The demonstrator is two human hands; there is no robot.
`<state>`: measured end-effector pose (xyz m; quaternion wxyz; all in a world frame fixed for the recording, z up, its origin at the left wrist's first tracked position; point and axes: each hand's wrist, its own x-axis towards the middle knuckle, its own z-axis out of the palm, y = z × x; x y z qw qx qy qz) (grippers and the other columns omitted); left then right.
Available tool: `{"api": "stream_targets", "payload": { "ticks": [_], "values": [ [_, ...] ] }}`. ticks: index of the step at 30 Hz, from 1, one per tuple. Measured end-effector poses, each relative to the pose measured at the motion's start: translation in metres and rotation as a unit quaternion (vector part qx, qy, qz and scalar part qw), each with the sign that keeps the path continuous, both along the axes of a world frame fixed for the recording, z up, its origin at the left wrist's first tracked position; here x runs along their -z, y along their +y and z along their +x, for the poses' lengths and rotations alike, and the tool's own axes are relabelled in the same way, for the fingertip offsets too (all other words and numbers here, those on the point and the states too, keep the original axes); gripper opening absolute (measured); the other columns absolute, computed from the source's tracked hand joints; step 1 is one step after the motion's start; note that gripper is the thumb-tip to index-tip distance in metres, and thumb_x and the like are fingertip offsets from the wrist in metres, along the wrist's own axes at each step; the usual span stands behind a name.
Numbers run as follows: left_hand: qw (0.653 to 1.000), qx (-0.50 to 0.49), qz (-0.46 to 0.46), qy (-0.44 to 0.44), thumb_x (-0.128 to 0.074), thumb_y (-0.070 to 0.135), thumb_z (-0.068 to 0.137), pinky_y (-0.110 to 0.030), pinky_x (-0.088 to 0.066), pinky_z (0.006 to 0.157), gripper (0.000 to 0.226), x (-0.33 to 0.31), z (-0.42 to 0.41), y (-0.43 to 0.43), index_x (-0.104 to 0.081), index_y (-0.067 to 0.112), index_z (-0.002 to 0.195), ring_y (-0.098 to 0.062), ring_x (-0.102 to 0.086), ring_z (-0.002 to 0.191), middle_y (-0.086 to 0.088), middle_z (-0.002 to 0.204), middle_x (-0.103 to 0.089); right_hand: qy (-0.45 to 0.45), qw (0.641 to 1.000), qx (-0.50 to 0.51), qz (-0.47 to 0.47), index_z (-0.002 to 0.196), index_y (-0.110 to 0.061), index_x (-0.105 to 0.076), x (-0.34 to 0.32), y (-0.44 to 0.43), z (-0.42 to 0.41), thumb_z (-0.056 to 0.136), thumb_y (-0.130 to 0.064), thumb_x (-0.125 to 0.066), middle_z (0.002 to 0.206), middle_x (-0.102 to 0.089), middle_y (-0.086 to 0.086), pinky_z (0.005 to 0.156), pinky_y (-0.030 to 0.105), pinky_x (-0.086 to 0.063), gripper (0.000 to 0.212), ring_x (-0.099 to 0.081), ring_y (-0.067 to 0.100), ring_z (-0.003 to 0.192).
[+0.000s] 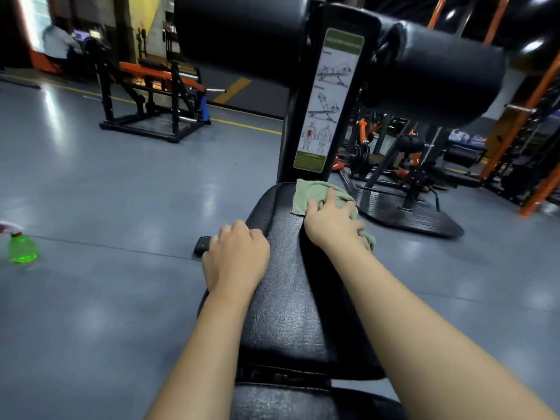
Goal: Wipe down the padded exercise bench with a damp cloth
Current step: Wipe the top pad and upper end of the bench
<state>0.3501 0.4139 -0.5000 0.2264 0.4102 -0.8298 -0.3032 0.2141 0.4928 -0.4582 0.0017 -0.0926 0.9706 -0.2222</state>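
Cloth [315, 194]: green, soft, limp. It lies bunched at the 12 o'clock end of the bench pad [285, 313], toward the 1 o'clock corner, right at the foot of the upright post [330, 101].

My right hand [331, 224] lies on top of it, fingers spread and fairly straight, pressing down rather than pinching. A fold of the cloth spills out past my wrist at 3 o'clock.

My left hand [236, 259] is on the pad's 9 o'clock edge, fingers curled over the rim and bracing.

Handling, as I judge it:
- The cloth weighs next to nothing and has no stiffness. It should go wherever the palm drags it and will likely roll up under a light touch.
- A flat palm over its middle seems the best hold, with the loose fold tucked in first.
- The pad's cover looks textured and cracked, and it is glossy in places. I expect some drag, and a damp cloth may catch on the cracks.
- The pad itself looks firm, heavy and fixed.

Spray bottle [22, 248]: on the floor at 9 o'clock, well apart from the bench.
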Motion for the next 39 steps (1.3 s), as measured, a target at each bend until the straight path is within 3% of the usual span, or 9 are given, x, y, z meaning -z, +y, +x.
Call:
{"api": "stream_targets", "payload": {
  "ticks": [5, 15, 18, 20, 23, 27, 31, 35, 39],
  "values": [
    [1.000, -0.002, 0.001, -0.001, -0.030, 0.030, 0.100, -0.043, -0.041, 0.092, 0.036, 0.001, -0.003, -0.002, -0.058, 0.013, 0.113, -0.032, -0.050, 0.116, -0.010, 0.126, -0.058, 0.121, 0.992, -0.036, -0.021, 0.128, -0.005, -0.059, -0.010, -0.021, -0.028, 0.099, -0.012, -0.051, 0.133, -0.053, 0.020, 0.102, 0.056, -0.045, 0.032, -0.049, 0.041, 0.129],
    [1.000, -0.001, 0.005, 0.013, -0.032, 0.030, 0.100, -0.044, -0.042, 0.092, 0.036, 0.001, -0.002, -0.003, -0.059, 0.011, 0.113, -0.035, -0.051, 0.117, -0.013, 0.126, -0.058, 0.204, 0.931, -0.298, 0.058, 0.101, -0.022, -0.065, -0.004, -0.065, -0.014, 0.103, -0.042, -0.046, 0.120, -0.065, 0.004, 0.105, 0.060, -0.035, 0.028, -0.054, 0.031, 0.120],
    [1.000, -0.001, 0.008, 0.015, -0.032, 0.030, 0.100, -0.044, -0.042, 0.093, 0.036, 0.000, -0.001, -0.003, -0.060, 0.011, 0.112, -0.035, -0.051, 0.117, -0.013, 0.126, -0.058, 0.278, 0.914, -0.295, 0.006, 0.104, -0.036, -0.072, 0.002, -0.043, -0.012, 0.099, -0.061, -0.042, 0.130, -0.064, -0.013, 0.102, 0.044, -0.025, 0.040, -0.053, 0.019, 0.125],
    [1.000, -0.001, 0.008, 0.015, -0.031, 0.030, 0.100, -0.044, -0.042, 0.092, 0.036, -0.001, -0.001, -0.002, -0.060, 0.011, 0.110, -0.034, -0.051, 0.116, -0.011, 0.125, -0.059, 0.312, 0.913, -0.261, -0.020, 0.090, -0.036, -0.073, -0.006, -0.035, -0.016, 0.096, -0.071, -0.032, 0.112, -0.070, -0.012, 0.097, 0.042, -0.024, 0.055, -0.059, 0.017, 0.110],
    [1.000, -0.005, 0.009, 0.015, -0.031, 0.030, 0.099, -0.044, -0.043, 0.090, 0.033, 0.000, -0.002, -0.002, -0.059, 0.012, 0.105, -0.032, -0.051, 0.111, -0.010, 0.121, -0.060, 0.394, 0.896, -0.201, 0.033, 0.097, -0.025, -0.074, -0.014, -0.032, -0.028, 0.099, -0.058, -0.045, 0.103, -0.068, 0.000, 0.092, 0.041, -0.031, 0.044, -0.064, 0.027, 0.096],
    [1.000, -0.010, 0.010, 0.013, -0.031, 0.030, 0.099, -0.043, -0.043, 0.090, 0.032, 0.001, -0.003, -0.003, -0.058, 0.012, 0.103, -0.032, -0.051, 0.110, -0.009, 0.118, -0.059, 0.331, 0.921, -0.165, 0.124, 0.123, -0.001, -0.061, -0.006, -0.048, -0.019, 0.102, -0.050, -0.040, 0.125, -0.059, 0.019, 0.096, 0.045, -0.039, 0.057, -0.050, 0.037, 0.118],
    [1.000, -0.011, 0.006, 0.014, -0.031, 0.030, 0.100, -0.044, -0.043, 0.088, 0.032, 0.001, -0.003, -0.003, -0.058, 0.013, 0.100, -0.032, -0.050, 0.111, -0.008, 0.116, -0.059, 0.224, 0.947, -0.128, 0.192, 0.140, -0.001, -0.050, -0.008, -0.074, -0.010, 0.092, -0.067, -0.033, 0.138, -0.048, 0.022, 0.110, 0.056, -0.029, 0.083, -0.042, 0.046, 0.128],
    [1.000, -0.007, 0.008, 0.014, -0.031, 0.030, 0.099, -0.042, -0.041, 0.084, 0.030, 0.001, -0.003, -0.004, -0.056, 0.014, 0.096, -0.030, -0.047, 0.102, -0.008, 0.114, -0.058, 0.126, 0.947, -0.234, 0.181, 0.131, -0.009, -0.059, -0.032, -0.083, -0.035, 0.100, -0.047, -0.028, 0.136, -0.057, 0.021, 0.094, 0.044, -0.038, 0.058, -0.054, 0.038, 0.120],
    [1.000, -0.005, 0.007, 0.005, -0.031, 0.030, 0.099, -0.039, -0.034, 0.079, 0.030, 0.000, -0.003, -0.005, -0.057, 0.014, 0.099, -0.030, -0.046, 0.101, -0.008, 0.118, -0.059, 0.207, 0.908, -0.319, 0.177, 0.113, -0.027, -0.070, -0.017, -0.078, -0.045, 0.099, -0.047, -0.034, 0.122, -0.066, 0.006, 0.084, 0.040, -0.041, 0.043, -0.059, 0.031, 0.110]
  ]
}}
